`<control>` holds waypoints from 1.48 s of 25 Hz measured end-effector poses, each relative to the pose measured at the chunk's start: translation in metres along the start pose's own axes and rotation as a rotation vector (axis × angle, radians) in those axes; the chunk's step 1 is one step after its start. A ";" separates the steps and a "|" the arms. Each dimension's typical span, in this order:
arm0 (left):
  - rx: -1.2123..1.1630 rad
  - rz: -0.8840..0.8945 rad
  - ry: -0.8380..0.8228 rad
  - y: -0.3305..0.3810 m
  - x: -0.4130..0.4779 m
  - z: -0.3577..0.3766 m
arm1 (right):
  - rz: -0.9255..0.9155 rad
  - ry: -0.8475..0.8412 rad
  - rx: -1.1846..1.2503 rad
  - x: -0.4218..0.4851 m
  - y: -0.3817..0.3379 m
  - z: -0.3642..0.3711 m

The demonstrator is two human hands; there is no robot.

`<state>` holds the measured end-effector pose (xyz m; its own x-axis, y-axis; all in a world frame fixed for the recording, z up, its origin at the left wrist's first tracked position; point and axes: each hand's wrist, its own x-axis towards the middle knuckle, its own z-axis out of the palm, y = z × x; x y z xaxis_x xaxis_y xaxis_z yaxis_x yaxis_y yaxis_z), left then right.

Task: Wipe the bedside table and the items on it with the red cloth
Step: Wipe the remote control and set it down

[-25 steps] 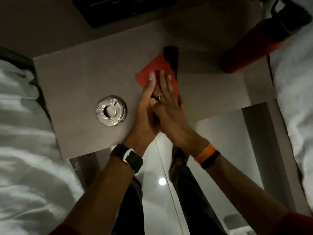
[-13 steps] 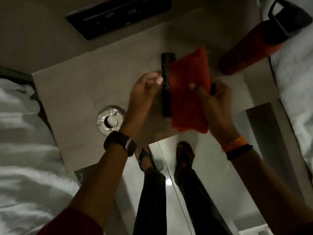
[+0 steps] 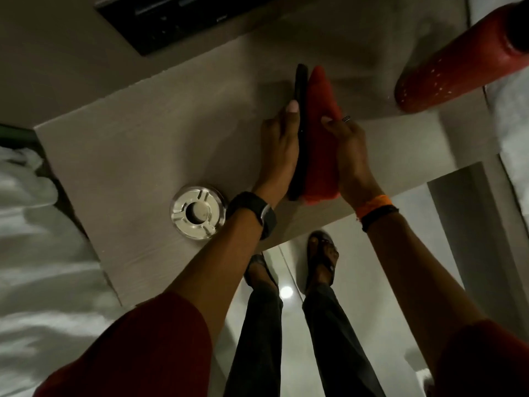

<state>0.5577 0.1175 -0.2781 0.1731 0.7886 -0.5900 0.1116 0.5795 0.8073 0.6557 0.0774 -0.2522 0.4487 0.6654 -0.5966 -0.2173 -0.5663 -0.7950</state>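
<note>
A slim black remote (image 3: 301,90) stands on edge above the pale wooden bedside table (image 3: 137,144). My left hand (image 3: 282,144) grips it along its left side, thumb near the top. My right hand (image 3: 350,150) presses the red cloth (image 3: 320,130) flat against the remote's right face. The lower part of the remote is hidden between my hand and the cloth. A round glass ashtray (image 3: 198,215) sits near the table's front edge, left of my left wrist.
A red bottle (image 3: 446,67) with a dark cap stands at the table's far right. A black panel (image 3: 177,18) is set in the wall behind. White bedding (image 3: 34,253) lies on the left and at the right edge. My feet stand on the glossy floor (image 3: 400,239).
The remote has been lifted off the table and turned on edge. The cloth, first flat under both hands, is now pressed to the remote's side by my right hand.
</note>
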 end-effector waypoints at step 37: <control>-0.545 -0.452 0.037 0.004 -0.071 -0.016 | -0.855 0.011 -0.957 -0.102 0.032 -0.009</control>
<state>0.5304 0.0669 -0.2327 0.1911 0.4475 -0.8736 -0.3423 0.8646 0.3680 0.6108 -0.0129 -0.2164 0.1444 0.9873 0.0665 0.8466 -0.0885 -0.5248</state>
